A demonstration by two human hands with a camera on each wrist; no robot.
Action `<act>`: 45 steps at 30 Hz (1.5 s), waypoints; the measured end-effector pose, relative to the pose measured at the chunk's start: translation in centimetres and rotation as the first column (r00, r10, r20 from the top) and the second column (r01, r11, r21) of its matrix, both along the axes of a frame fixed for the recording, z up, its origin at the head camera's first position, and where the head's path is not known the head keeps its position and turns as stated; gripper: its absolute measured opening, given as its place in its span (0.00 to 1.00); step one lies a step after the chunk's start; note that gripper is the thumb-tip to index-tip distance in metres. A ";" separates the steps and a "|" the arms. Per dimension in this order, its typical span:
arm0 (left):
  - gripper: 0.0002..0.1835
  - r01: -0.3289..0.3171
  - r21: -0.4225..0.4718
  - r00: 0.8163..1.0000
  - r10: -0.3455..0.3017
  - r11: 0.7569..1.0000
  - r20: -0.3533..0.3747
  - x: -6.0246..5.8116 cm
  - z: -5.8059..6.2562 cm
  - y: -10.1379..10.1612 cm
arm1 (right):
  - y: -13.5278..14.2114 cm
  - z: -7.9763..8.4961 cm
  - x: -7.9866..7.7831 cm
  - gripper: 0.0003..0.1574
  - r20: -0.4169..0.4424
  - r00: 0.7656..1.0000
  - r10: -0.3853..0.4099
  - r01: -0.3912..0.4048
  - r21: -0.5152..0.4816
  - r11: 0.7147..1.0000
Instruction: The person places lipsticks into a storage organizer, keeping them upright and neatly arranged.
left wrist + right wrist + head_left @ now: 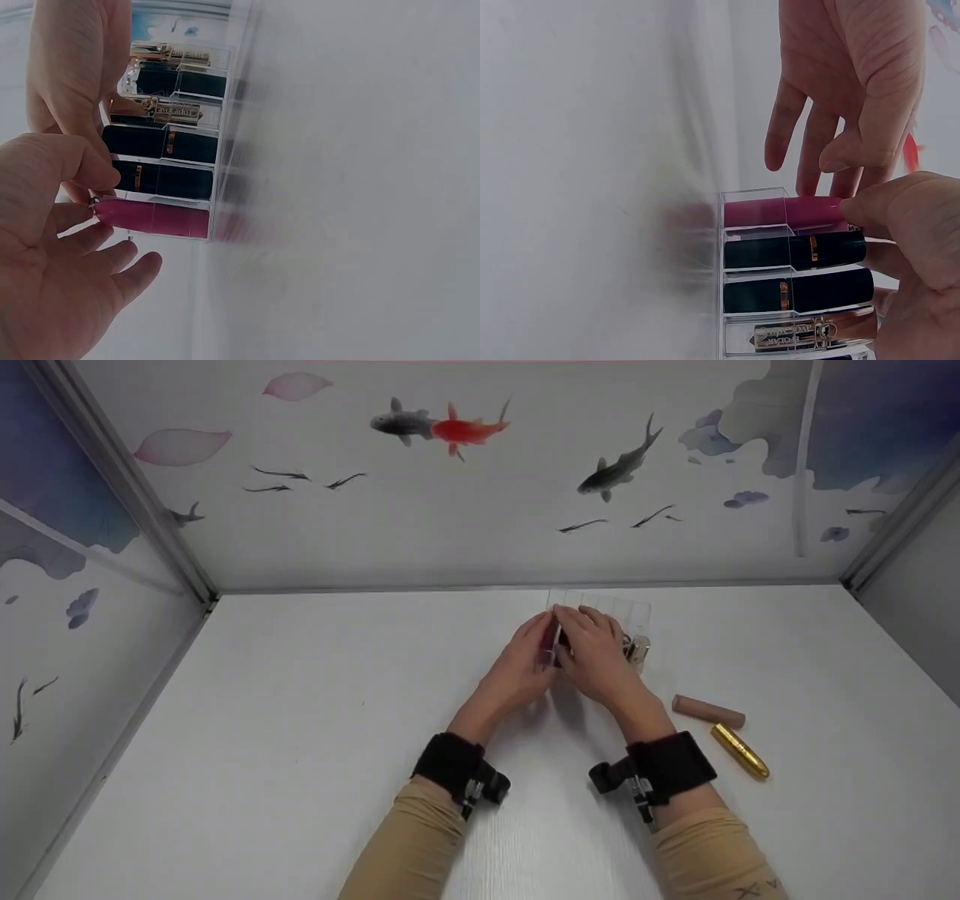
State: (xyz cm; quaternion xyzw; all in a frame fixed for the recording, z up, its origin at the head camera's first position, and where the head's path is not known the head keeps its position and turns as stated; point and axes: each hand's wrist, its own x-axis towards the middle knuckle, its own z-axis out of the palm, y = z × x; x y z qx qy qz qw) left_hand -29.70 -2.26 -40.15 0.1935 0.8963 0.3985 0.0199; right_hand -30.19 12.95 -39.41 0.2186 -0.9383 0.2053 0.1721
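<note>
A clear lipstick organizer (637, 615) stands upright near the back of the table, with several lipstick tubes in a row of slots. A pink lipstick tube (757, 213) occupies the end slot on the left. My right hand (596, 660) reaches over the organizer and pinches the top of this tube, its thumb in front. Beside it, my left hand (517, 664) is at the organizer's left side, fingers loosely extended near the pink tube. Black tubes (161, 142) with gold bands fill the neighbouring slots, then a gold-decorated tube (169, 111). The right fingertips are partly hidden.
On the table to the right lie a brown tube (709, 711) and a shiny gold tube (741, 751). The white table (300, 750) meets a fish-printed back panel (480, 510) just behind the organizer. Side panels (97, 660) bound the table.
</note>
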 end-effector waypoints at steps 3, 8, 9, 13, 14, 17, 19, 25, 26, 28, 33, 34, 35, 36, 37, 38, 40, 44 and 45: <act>0.41 -0.016 -0.005 1.000 0.016 1.000 -0.010 0.0 0.1 -0.1 | 0.0 0.2 -0.1 0.32 0.002 1.000 0.007 -0.007 -0.006 1.000; 0.42 -0.046 0.003 0.999 0.046 0.999 -0.021 0.0 0.1 -0.2 | 0.3 0.8 0.1 0.30 0.006 1.000 0.016 -0.015 -0.028 0.999; 0.41 -0.052 0.003 0.998 0.052 0.999 -0.022 0.0 0.1 -0.2 | 0.3 0.9 0.1 0.29 0.005 1.000 0.018 -0.017 -0.035 0.999; 0.40 -0.069 0.011 0.997 0.069 0.998 -0.021 0.1 0.2 -0.2 | 0.5 1.2 0.3 0.28 -0.019 1.000 0.025 -0.026 -0.054 0.998; 0.40 -0.074 0.012 0.997 0.075 0.997 -0.025 0.2 0.3 -0.2 | 0.5 1.3 0.4 0.27 -0.025 0.999 0.030 -0.031 -0.061 0.998; 0.39 -0.092 0.024 0.995 0.093 0.995 -0.033 0.4 0.4 0.0 | 0.6 1.6 0.7 0.26 -0.021 0.999 0.044 -0.046 -0.081 0.996; 0.39 -0.101 0.037 0.993 0.103 0.994 -0.054 0.6 0.5 0.2 | 0.8 2.0 1.1 0.26 0.012 0.999 0.048 -0.047 -0.087 0.995; 0.34 -0.110 0.094 0.976 0.125 0.989 -0.179 1.3 1.1 1.0 | 2.4 4.2 2.2 0.27 0.193 0.980 0.040 -0.025 -0.083 0.996; 0.34 -0.107 0.103 0.972 0.126 0.989 -0.197 1.5 1.2 1.1 | 2.9 4.6 2.4 0.27 0.219 0.975 0.039 -0.022 -0.080 0.997; 0.32 -0.094 0.112 0.967 0.117 0.989 -0.224 1.8 1.5 1.5 | 4.0 5.3 2.8 0.28 0.265 0.964 0.034 -0.015 -0.072 0.997; 0.30 -0.061 0.081 0.970 0.078 0.995 -0.229 2.7 2.2 2.3 | 7.4 6.3 3.6 0.29 0.323 0.946 0.011 -0.003 -0.022 1.000; 0.29 -0.056 0.061 0.971 0.069 0.997 -0.230 2.8 2.2 2.4 | 8.1 6.4 3.8 0.29 0.327 0.945 0.002 0.001 -0.009 1.000; 0.29 -0.048 0.045 0.971 0.057 0.998 -0.231 3.0 2.3 2.6 | 8.7 6.4 3.9 0.29 0.326 0.945 -0.005 0.004 0.004 1.000; 0.28 -0.035 0.031 0.971 0.041 0.999 -0.236 3.2 2.3 2.8 | 9.3 6.4 3.9 0.29 0.327 0.945 -0.015 0.010 0.016 1.000; 0.28 -0.021 0.018 0.971 0.025 1.000 -0.239 3.3 2.3 3.0 | 9.9 6.4 4.0 0.30 0.326 0.945 -0.025 0.016 0.029 0.999; 0.27 -0.003 0.010 0.968 0.005 1.000 -0.249 3.4 2.3 3.2 | 10.4 6.3 4.1 0.30 0.329 0.944 -0.038 0.026 0.043 0.999; 0.28 0.032 -0.020 0.966 -0.036 0.999 -0.258 3.7 2.3 3.6 | 11.4 6.1 4.3 0.30 0.327 0.943 -0.059 0.039 0.065 0.997; 0.29 0.100 -0.075 0.967 -0.115 0.992 -0.228 4.3 2.5 4.5 | 13.2 5.7 4.5 0.31 0.355 0.932 -0.079 0.043 0.108 0.993; 0.29 0.113 -0.094 0.969 -0.130 0.989 -0.209 4.4 2.5 4.8 | 13.6 5.5 4.6 0.31 0.371 0.925 -0.081 0.038 0.122 0.992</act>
